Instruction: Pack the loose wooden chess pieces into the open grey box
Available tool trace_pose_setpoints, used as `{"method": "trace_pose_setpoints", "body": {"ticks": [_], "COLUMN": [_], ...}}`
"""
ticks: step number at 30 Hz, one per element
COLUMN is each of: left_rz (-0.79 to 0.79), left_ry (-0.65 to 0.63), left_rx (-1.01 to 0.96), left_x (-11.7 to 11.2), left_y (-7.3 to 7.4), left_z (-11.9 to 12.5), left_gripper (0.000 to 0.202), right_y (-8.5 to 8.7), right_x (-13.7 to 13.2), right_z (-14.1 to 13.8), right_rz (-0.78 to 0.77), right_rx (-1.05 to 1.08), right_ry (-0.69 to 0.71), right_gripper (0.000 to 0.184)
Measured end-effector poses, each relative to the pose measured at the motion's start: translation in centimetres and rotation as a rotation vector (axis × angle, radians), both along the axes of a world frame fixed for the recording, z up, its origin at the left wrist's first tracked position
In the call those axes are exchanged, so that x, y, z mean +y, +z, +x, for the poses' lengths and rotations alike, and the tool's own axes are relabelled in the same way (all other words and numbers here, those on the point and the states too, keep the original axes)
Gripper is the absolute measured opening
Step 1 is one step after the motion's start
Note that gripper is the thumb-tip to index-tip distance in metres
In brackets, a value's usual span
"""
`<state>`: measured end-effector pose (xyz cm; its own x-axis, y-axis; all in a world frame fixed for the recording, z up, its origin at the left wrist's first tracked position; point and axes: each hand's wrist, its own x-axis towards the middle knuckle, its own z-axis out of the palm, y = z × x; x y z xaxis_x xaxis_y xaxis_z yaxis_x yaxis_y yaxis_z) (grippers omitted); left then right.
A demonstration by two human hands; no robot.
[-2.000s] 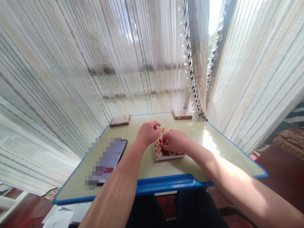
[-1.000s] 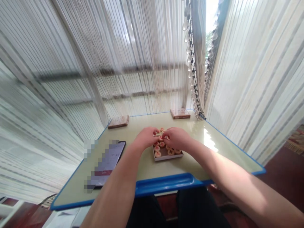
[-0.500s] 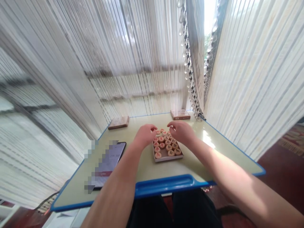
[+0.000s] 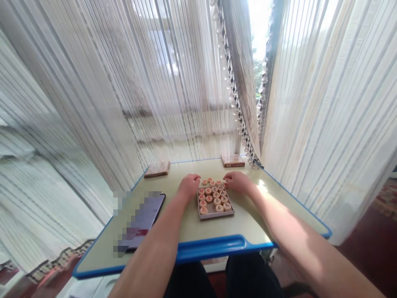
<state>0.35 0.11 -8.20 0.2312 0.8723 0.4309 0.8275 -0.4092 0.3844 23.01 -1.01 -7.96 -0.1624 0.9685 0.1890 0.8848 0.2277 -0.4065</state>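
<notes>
A shallow white tray lies in the middle of the pale table. In it are several round wooden chess pieces with red and dark marks, set in rows. A few loose pieces lie just beyond its far edge. My left hand rests at the tray's far left corner, fingers loosely bent and apart, nothing held. My right hand rests at the far right corner, its fingertips pointing at the loose pieces, nothing visibly in it.
A phone, partly blurred out, lies left of the tray. Two flat wooden boxes sit at the table's far edge. The table has a blue rim. Sheer striped curtains and bead strings close in on all sides.
Both hands came off the pieces and moved apart to the tray's far corners, uncovering the rows. The view tilted up and shifted a little.
</notes>
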Motion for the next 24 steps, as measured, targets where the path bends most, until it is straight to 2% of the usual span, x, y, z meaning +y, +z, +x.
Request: {"method": "trace_pose_setpoints", "body": {"ticks": [4,8,13,19,24], "left_rz": [-0.043,-0.062,-0.054,-0.034,-0.007], "left_ry": [0.008,0.004,0.016,0.016,0.003], "left_rx": [-0.014,-0.027,-0.04,-0.031,0.001], "left_x": [-0.1,-0.4,-0.8,-0.9,-1.1], "left_y": [0.1,0.5,1.0,0.9,1.2], "left_z": [0.1,0.1,0.2,0.3,0.4], "left_gripper": [0.032,0.03,0.03,0.03,0.03], "right_y": [0.5,0.5,0.1,-0.2,-0.2], "right_x": [-0.4,-0.5,-0.3,0.0,0.0], "right_z": [0.1,0.1,0.1,0.1,0.2], "right_rz": [-0.048,-0.074,-0.032,0.017,0.02], "right_rx": [0.029,0.005,-0.029,-0.029,-0.024], "right_ry": [0.043,0.07,0.023,0.053,0.019], "right_gripper": [0.033,0.026,0.026,0.021,0.02]}}
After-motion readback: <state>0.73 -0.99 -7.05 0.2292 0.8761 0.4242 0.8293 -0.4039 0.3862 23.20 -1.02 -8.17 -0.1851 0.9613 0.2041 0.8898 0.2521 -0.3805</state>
